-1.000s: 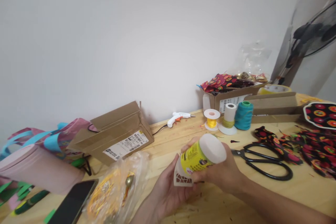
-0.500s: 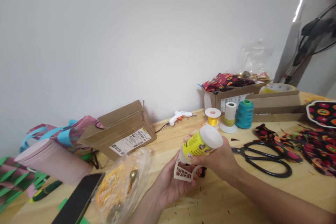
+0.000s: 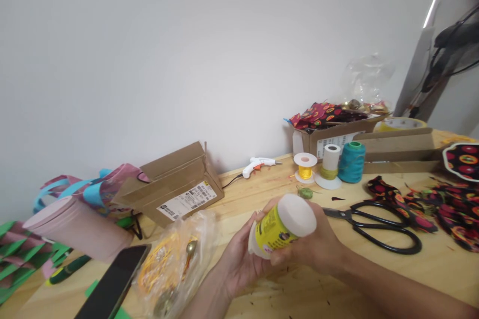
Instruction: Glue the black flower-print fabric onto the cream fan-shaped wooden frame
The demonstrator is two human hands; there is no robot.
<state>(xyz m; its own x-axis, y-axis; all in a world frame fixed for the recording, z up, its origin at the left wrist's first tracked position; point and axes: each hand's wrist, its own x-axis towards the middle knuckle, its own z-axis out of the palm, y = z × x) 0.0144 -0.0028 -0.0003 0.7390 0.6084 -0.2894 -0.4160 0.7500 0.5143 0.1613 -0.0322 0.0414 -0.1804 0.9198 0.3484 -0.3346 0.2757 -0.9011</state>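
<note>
Currently in your right hand (image 3: 318,241): a white cylindrical plastic bottle with a bright yellow printed label (image 3: 275,232); your fingers wrap round its sides, and it tilts, white base up and toward the right.
Your left hand (image 3: 239,261): cupped, palm up, beneath the bottle's lower end, where the edge of a small cream-coloured piece (image 3: 255,248) shows; the bottle hides most of it, so you cannot tell how firmly these fingers close.
Where the bottle is: between your two hands, above the pale wooden worktop (image 3: 235,199).
Scissors: a metal pair with large black looped handles (image 3: 352,216) lies just right of your right hand.
Thread: behind that hand stand a white-flanged spool of yellow thread (image 3: 305,173), a white spool of olive thread (image 3: 329,174) and a teal cone of thread with a green top (image 3: 352,163); a small green tangle (image 3: 306,193) lies before them.
Glue gun: white with an orange trigger (image 3: 256,165), lying near the wall.
Left of your left forearm: a clear plastic bag of yellow cord (image 3: 159,264), then a black phone (image 3: 114,281).
Cardboard: a brown open box with a white label (image 3: 168,192) rests beyond the bag.
Fabric: dark scraps with red patterns (image 3: 456,217) lie right of the scissors.
</note>
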